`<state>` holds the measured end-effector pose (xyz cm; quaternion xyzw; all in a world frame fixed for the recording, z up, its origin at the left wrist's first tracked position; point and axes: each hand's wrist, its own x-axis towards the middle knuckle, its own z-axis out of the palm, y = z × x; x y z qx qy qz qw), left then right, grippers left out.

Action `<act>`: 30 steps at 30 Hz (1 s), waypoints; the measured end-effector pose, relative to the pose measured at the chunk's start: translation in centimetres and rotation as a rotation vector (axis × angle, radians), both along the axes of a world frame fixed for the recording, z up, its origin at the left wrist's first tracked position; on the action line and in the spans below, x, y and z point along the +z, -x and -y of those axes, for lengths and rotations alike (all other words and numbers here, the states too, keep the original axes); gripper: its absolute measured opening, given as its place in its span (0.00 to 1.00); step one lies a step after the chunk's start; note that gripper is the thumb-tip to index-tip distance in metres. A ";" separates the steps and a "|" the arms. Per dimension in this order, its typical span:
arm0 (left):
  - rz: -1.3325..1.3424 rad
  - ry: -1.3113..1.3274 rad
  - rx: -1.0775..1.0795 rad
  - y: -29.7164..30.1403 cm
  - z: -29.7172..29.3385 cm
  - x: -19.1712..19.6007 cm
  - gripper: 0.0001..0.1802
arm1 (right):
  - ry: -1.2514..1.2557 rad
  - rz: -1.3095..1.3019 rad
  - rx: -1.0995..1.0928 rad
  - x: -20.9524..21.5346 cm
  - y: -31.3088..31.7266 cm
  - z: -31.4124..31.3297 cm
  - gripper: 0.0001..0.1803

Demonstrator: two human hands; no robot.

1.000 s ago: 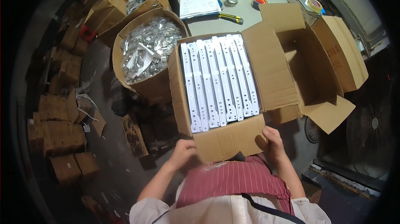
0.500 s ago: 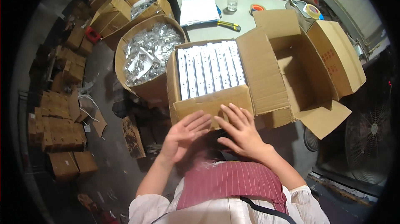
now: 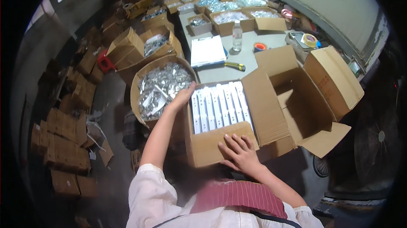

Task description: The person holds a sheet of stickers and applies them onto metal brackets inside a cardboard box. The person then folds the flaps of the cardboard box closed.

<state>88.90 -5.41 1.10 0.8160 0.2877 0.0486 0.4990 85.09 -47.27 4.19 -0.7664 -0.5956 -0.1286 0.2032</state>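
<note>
A cardboard box (image 3: 218, 149) stands in front of me with its top uncovered. Inside it, long white slotted metal strips (image 3: 220, 105) are packed side by side in a row. My left hand (image 3: 184, 96) grips the box's left rim towards the far corner; part of its fingers is hidden. On the folded front flap lies my right hand (image 3: 241, 154), fingers spread and holding nothing. Just left of the box, a round-sided carton (image 3: 135, 94) is heaped with small metal parts in clear bags (image 3: 163, 84).
A larger empty carton (image 3: 303, 105) with raised flaps adjoins the box on the right. Behind, the grey table (image 3: 212, 74) holds a clipboard with paper (image 3: 207, 52), a yellow utility knife (image 3: 234, 65), a bottle (image 3: 237, 37) and tape rolls (image 3: 260, 47). A fan (image 3: 377, 139) stands at right.
My left hand has moved from in front of the box to its left rim. My right hand now rests on the front flap. The view has tilted up, showing more of the far table.
</note>
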 end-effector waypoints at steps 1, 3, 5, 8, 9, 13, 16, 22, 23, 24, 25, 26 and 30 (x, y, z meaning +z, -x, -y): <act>-0.019 0.130 0.003 -1.7 1.7 0.9 0.45 | 0.012 -0.007 -0.025 -0.2 -0.4 0.5 0.35; 0.030 0.504 0.039 -3.5 3.7 3.8 0.27 | 0.011 -0.005 -0.054 -0.2 -0.6 0.9 0.35; 0.415 0.554 0.024 -3.4 3.7 4.2 0.14 | -0.030 -0.004 -0.068 0.0 -0.3 0.6 0.37; 0.556 0.490 -0.027 -2.5 4.5 6.4 0.16 | -0.016 -0.013 -0.046 0.3 -0.2 0.4 0.37; 0.543 0.456 -0.109 -1.8 4.3 6.8 0.18 | -0.018 -0.012 -0.049 0.6 -0.1 0.5 0.37; 0.363 -0.312 -0.745 1.3 7.1 10.8 0.35 | -0.020 -0.081 -0.066 0.6 -1.0 1.0 0.38; 0.053 -0.940 -0.942 5.5 11.3 10.9 0.59 | -0.013 -0.104 -0.050 1.1 -1.2 0.5 0.41; -0.088 -1.078 -0.781 8.2 15.2 8.3 0.77 | -0.015 -0.136 -0.139 5.6 -3.5 0.9 0.20; -0.107 -1.075 -0.761 8.4 15.1 8.1 0.78 | -0.117 -0.155 -0.266 6.8 -4.4 1.2 0.22; -0.131 -1.090 -0.754 8.6 15.2 7.9 0.78 | -0.189 -0.084 -0.422 8.1 -5.5 1.5 0.24; -0.132 -1.076 -0.735 8.8 15.2 7.8 0.78 | -0.246 -0.107 -0.570 8.7 -6.7 2.0 0.25; -0.126 -1.063 -0.730 9.0 15.1 7.7 0.78 | -0.262 -0.189 -0.617 7.9 -8.2 3.1 0.25; -0.086 -1.022 -0.715 8.9 14.6 7.0 0.77 | -0.217 -0.509 -0.666 9.7 -9.1 3.5 0.23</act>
